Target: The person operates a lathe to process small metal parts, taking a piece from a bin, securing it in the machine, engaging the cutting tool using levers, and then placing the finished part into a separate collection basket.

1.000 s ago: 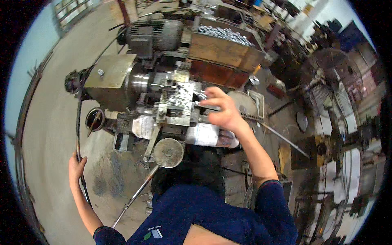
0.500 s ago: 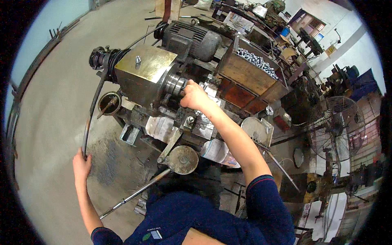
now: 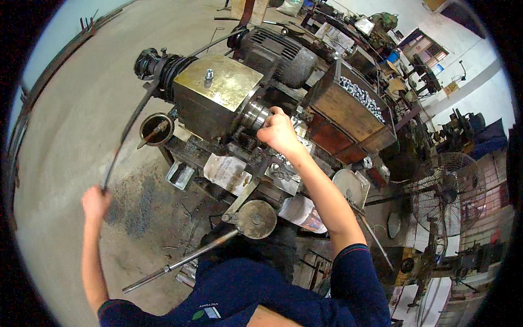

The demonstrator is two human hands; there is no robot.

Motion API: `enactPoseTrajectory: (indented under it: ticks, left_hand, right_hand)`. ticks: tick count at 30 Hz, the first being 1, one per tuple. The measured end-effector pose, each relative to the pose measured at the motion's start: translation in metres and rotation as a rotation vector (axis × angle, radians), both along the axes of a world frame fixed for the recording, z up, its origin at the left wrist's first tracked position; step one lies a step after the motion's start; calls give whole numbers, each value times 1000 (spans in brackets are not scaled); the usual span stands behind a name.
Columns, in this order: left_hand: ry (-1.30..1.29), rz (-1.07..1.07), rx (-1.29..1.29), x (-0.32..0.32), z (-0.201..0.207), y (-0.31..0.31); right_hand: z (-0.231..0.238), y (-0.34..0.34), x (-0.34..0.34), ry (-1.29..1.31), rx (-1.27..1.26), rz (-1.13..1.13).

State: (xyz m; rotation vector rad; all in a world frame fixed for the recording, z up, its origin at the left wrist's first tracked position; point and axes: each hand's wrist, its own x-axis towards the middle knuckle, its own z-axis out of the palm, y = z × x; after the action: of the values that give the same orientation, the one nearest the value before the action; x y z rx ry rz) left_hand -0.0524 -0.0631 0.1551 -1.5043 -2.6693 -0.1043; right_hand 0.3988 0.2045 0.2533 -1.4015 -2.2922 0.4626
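Observation:
Low on the left, my left hand [image 3: 96, 204] is wrapped round the lower end of a long dark lever [image 3: 124, 133] that runs up to the rear of a small lathe's headstock [image 3: 210, 101]. My right hand [image 3: 280, 133] is at the front of the lathe's round steel chuck [image 3: 255, 115], its fingers closed. Whatever those fingers hold is hidden behind the hand. On the brass-coloured top plate [image 3: 218, 82] of the headstock stands a small shiny metal part [image 3: 209, 75]. Beneath my right forearm lies the tool slide [image 3: 283, 175], partly covered.
Right of the lathe stands a deep wooden box [image 3: 340, 111] filled with small metal parts [image 3: 362, 98]. A motor [image 3: 278, 52] sits behind the headstock. A round plate with a long rod handle [image 3: 188, 256] juts toward me. A cage fan [image 3: 448, 191] stands at right.
My left hand has swung the lever's lower end outward to the left and slightly up. The right hand stays at the chuck. The whole view has shifted a little.

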Motion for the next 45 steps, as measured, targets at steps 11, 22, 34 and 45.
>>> enactPoseTrajectory:
  ticks: [11,22,34,45]
  left_hand:
    - [-34,43,104,-93,26,56]
    - [-431,-275,-129,132,-170,134]
    - [-220,-511,-314,77,-161,153]
    - [-719,-173,-471,29,-169,58]
  right_hand:
    - [15,-15,18,31,240,92]
    - [24,-125,210,59,246,-251]
    - [-107,-275,504,-538,-262,-1189]
    - [-154,-354,474,-644,-148,-1213]
